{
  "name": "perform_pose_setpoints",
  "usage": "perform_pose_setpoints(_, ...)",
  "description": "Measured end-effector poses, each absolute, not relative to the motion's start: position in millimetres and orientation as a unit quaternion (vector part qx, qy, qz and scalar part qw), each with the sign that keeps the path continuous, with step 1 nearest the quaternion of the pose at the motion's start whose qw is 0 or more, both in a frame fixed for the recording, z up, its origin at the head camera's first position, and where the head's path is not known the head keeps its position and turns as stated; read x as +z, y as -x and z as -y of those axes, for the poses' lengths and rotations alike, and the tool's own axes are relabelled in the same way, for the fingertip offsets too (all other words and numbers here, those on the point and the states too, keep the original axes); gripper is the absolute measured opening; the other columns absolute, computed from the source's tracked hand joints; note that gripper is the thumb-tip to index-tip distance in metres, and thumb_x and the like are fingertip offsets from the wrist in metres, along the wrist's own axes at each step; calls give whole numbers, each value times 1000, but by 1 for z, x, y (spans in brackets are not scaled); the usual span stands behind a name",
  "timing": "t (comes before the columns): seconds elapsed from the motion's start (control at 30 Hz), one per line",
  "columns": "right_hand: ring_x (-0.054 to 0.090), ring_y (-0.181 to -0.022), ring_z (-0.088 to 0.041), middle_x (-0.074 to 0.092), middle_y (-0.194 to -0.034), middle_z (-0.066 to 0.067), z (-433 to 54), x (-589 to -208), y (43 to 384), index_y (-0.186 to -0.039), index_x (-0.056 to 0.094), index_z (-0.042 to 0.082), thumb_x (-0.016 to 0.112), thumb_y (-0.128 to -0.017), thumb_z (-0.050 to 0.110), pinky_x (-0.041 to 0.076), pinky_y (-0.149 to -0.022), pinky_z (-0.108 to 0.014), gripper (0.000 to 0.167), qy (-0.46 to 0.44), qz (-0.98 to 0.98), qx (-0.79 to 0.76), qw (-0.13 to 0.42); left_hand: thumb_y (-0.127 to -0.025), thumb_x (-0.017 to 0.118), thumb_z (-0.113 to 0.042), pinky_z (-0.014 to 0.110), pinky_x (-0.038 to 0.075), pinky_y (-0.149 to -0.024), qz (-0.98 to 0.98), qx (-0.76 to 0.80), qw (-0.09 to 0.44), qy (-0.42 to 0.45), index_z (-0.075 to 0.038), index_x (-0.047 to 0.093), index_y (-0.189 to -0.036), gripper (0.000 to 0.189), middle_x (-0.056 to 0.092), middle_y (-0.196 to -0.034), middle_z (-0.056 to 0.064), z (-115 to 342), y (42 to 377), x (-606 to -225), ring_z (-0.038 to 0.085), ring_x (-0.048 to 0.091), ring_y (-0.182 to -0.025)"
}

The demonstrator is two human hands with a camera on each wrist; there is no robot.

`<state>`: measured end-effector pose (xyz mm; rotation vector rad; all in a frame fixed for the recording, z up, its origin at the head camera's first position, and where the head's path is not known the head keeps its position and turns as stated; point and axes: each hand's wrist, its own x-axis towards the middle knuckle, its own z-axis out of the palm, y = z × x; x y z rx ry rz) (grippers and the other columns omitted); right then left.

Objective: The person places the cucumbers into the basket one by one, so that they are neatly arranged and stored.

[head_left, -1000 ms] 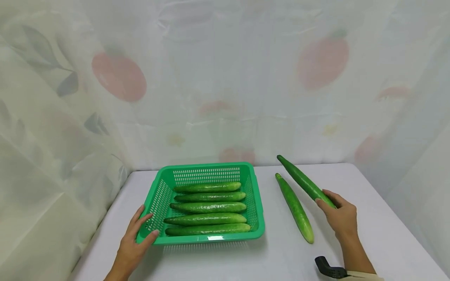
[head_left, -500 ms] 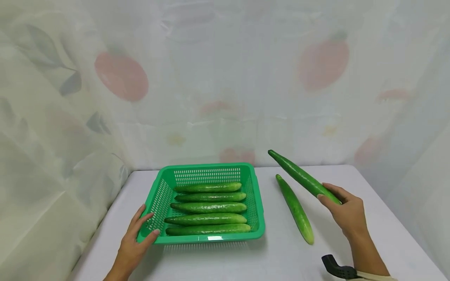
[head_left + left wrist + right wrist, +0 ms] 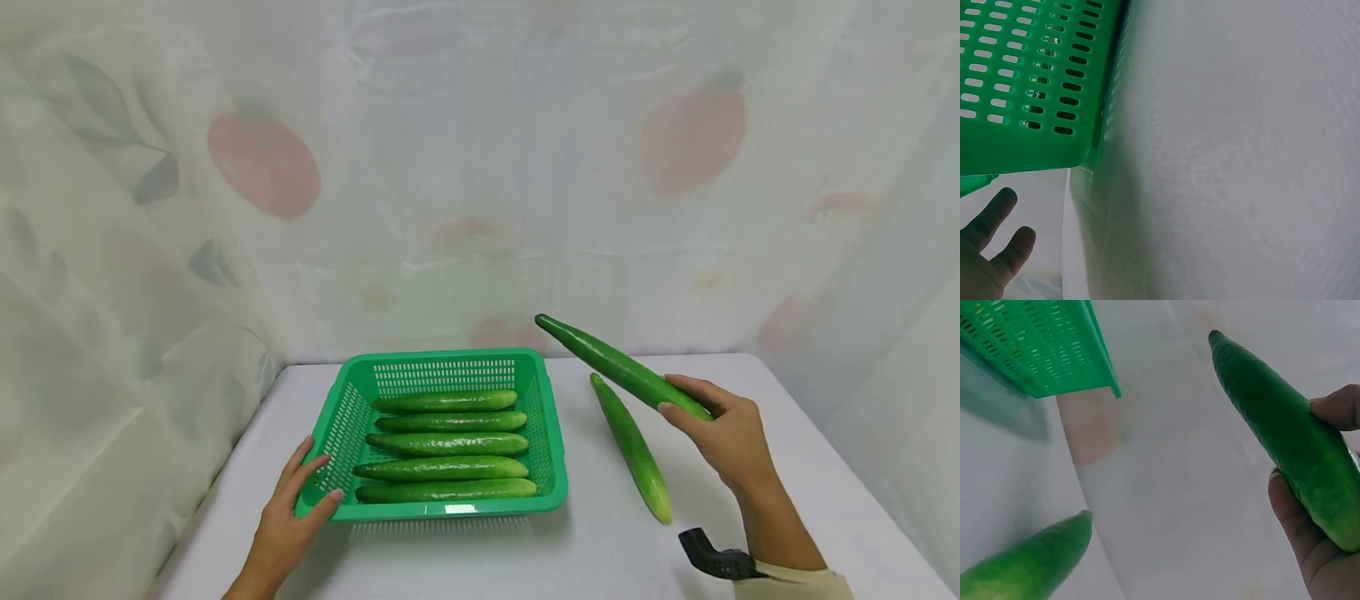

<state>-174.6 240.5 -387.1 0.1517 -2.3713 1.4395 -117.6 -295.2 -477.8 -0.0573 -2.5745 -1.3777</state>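
My right hand (image 3: 723, 429) grips a long green cucumber (image 3: 622, 362) near its thicker, paler end. The cucumber is raised, its dark narrow tip pointing up and to the left. In the right wrist view, thumb and fingers lie on opposite sides of this cucumber (image 3: 1279, 419). A second cucumber (image 3: 633, 454) lies on the table below it. At the left, my left hand (image 3: 285, 517) rests at the near left corner of a green plastic basket (image 3: 561, 467), fingers spread and fairly straight. Several cucumbers (image 3: 446, 443) lie side by side in the basket.
A white-covered table (image 3: 450, 567) carries the basket and the loose cucumber. Behind it hangs a pale fruit-printed sheet (image 3: 480, 167), with more sheeting at both sides. A black curved piece (image 3: 716, 557) sits at my right wrist, by the beige sleeve (image 3: 795, 583).
My right hand has lifted the cucumber higher, and its tip has swung left toward the basket. My left hand, the basket and the loose cucumber have stayed practically in place.
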Motion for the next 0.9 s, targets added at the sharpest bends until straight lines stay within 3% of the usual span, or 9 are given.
perform_pose_setpoints(0.4, 62, -91, -15, 67, -114, -6, -212, -373, 185, -120, 69, 8, 76, -85, 11, 50, -71, -24, 35, -146, 815, 543, 139, -93, 68, -20, 66, 24, -94, 875, -469, 115, 26, -13, 48, -141, 53, 15, -158, -3, 296, 118, -479, 30, 12, -142)
perform_pose_setpoints(0.6, 61, -90, -21, 68, -110, -4, -192, -373, 192, -117, 71, 12, 77, -84, 11, 51, -68, -30, 34, -174, 806, 555, 108, -93, 68, -19, 67, 24, -95, 876, -467, 118, 28, -12, 48, -141, 52, 15, -158, -6, 296, 119, -479, 29, 11, -142)
perform_pose_setpoints(0.9, 61, -80, -24, 66, -112, -6, -162, -374, 209, -117, 70, 10, 76, -85, 13, 51, -65, -33, 33, -242, 791, 559, 61, -92, 68, -19, 66, 24, -95, 875, -468, 120, 25, -12, 49, -140, 52, 16, -158, -1, 295, 119, -480, 28, 12, -142)
